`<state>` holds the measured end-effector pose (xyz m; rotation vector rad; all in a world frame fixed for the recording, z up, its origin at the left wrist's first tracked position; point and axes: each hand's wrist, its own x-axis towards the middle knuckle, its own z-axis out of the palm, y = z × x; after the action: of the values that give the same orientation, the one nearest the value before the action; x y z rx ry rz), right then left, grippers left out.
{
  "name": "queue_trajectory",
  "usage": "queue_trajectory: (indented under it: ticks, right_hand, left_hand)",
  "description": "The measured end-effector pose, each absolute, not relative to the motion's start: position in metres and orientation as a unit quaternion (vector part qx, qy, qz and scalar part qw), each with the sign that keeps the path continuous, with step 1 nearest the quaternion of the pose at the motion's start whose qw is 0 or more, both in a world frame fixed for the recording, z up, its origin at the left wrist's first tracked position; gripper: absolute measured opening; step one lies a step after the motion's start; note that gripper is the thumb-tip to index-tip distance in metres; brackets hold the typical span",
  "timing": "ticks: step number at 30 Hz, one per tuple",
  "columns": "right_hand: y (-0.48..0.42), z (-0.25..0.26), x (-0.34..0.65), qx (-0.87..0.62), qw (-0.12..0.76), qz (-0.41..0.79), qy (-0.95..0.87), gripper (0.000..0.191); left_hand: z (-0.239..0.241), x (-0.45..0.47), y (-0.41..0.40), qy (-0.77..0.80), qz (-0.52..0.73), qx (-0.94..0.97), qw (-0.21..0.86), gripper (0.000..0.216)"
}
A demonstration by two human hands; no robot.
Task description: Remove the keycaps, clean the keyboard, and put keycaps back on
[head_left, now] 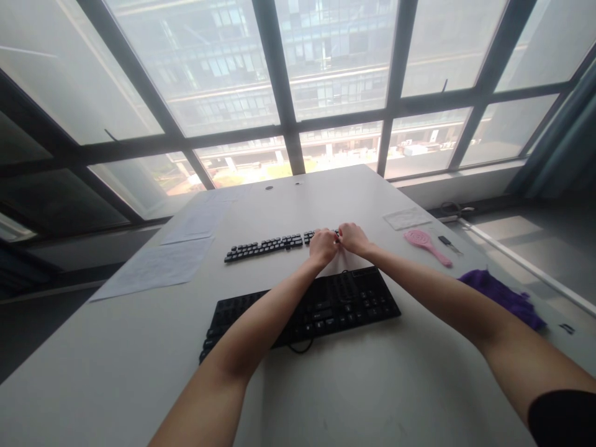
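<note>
A black keyboard (326, 307) lies across the white table (372, 385) in front of me, partly behind my left forearm. Beyond it, loose black keycaps (263, 247) stand lined up in rows. Both my hands reach to the right end of those rows and meet there. My left hand (322, 246) is closed, its fingers curled over the keycaps. My right hand (352, 238) is also closed and pinches something small against the left hand; what it holds is hidden.
Sheets of paper (158, 264) lie at the left of the table. At the right are a pink hairbrush (423, 243), a small dark tool (449, 243), a clear plastic bag (407, 218) and a purple cloth (503, 295). Large windows stand behind the table's far edge.
</note>
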<state>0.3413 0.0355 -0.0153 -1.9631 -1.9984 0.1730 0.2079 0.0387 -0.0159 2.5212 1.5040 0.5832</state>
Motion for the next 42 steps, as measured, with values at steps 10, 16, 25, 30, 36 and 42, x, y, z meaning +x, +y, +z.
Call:
queue_trajectory:
  ticks: [10, 16, 25, 30, 36, 42]
  right_hand:
    - [-0.018, 0.004, 0.365, -0.685, 0.236, 0.081, -0.685, 0.019]
    - [-0.106, -0.007, 0.401, -0.643, 0.342, 0.185, -0.659, 0.026]
    - [-0.145, -0.023, 0.418, -0.619, 0.369, 0.313, -0.618, 0.036]
    - [-0.144, -0.026, 0.417, -0.617, 0.368, 0.315, -0.621, 0.034]
    - [-0.145, -0.025, 0.418, -0.624, 0.369, 0.326, -0.607, 0.035]
    - [-0.147, -0.023, 0.417, -0.623, 0.372, 0.343, -0.597, 0.034]
  left_hand:
    - [0.011, 0.186, -0.017, 0.453, 0.241, 0.836, 0.193, 0.024]
    - [0.006, 0.196, -0.082, 0.359, 0.246, 0.849, 0.3, 0.017]
    - [-0.01, 0.221, -0.108, 0.338, 0.25, 0.884, 0.204, 0.014]
    - [-0.013, 0.217, -0.113, 0.332, 0.256, 0.886, 0.198, 0.014]
    - [-0.016, 0.218, -0.112, 0.321, 0.279, 0.878, 0.22, 0.019]
    - [-0.018, 0.217, -0.111, 0.31, 0.297, 0.876, 0.218, 0.015]
